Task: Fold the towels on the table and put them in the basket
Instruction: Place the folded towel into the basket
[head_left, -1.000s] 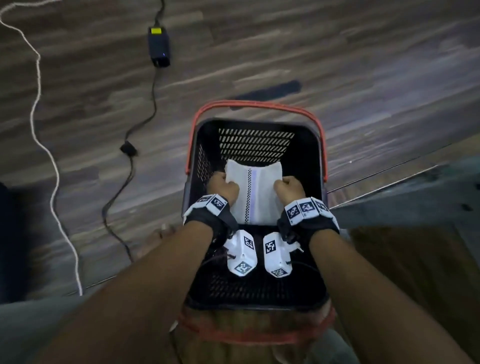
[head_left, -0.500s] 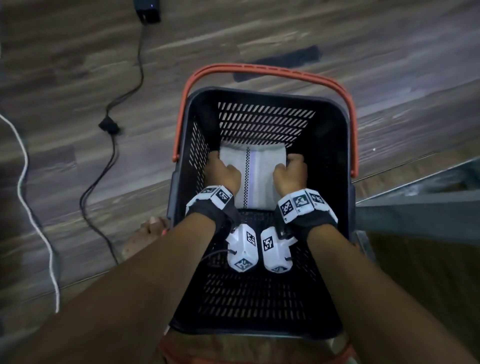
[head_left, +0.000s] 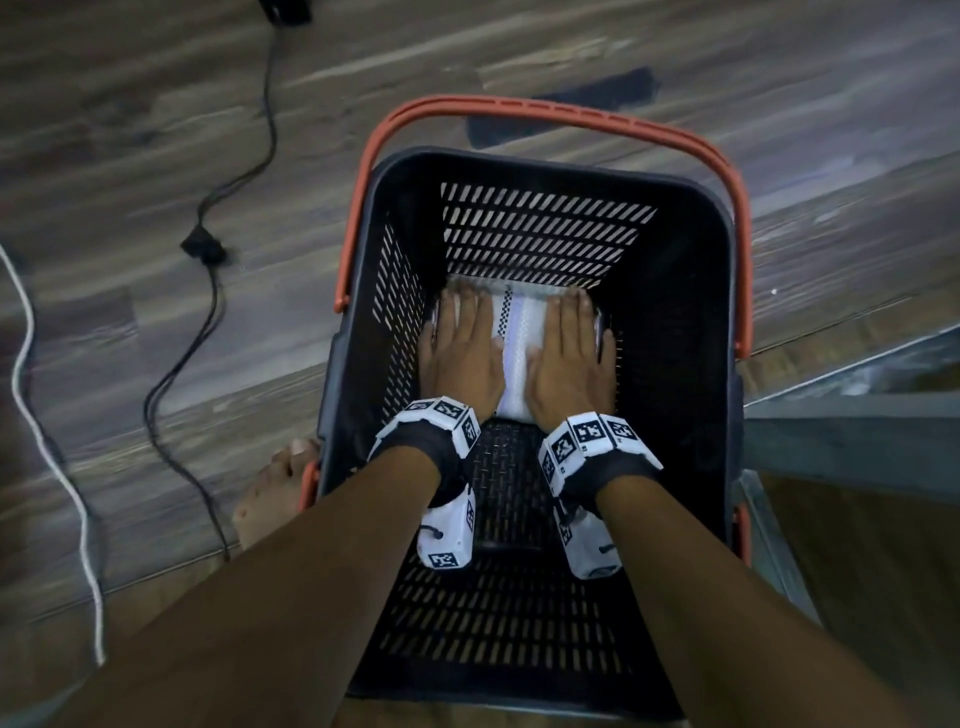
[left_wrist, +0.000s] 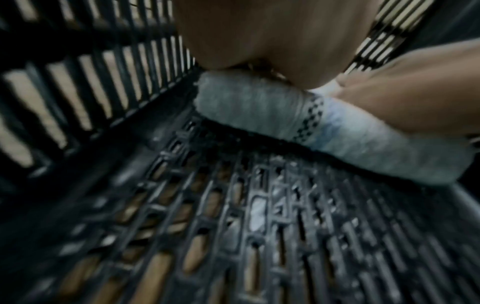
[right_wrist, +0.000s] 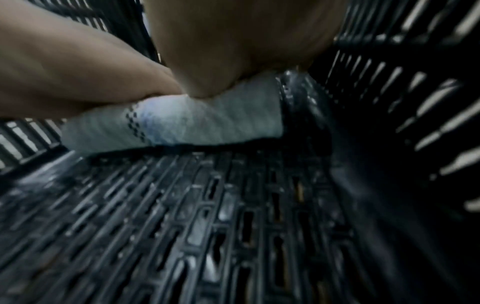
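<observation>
The folded white towel (head_left: 519, 358) lies on the slatted bottom of the black plastic basket (head_left: 691, 322), at its far end, just against the far wall. A thin black checked line and a pale purple band run along its middle.

At the far left of the scene a white cord (head_left: 52, 452) and a black cable (head_left: 208, 291) lie on the wooden floor (head_left: 130, 130), and a bare foot (head_left: 275, 493) shows beside the near left corner of the basket. The basket has an orange handle (head_left: 545, 111) folded down behind its far rim.

The left hand (head_left: 462, 358) rests flat on the left part of the towel, fingers straight and together, pointing to the far wall. The right hand (head_left: 569, 358) rests in the same way on the right part, fingers straight, holding nothing. In the wrist views, which are blurred, the palms seem to press the towel down; its near edge looks thick, with several layers (left_wrist: 324, 131) (right_wrist: 182, 121). Both wrists wear bands with black and white markers.
</observation>
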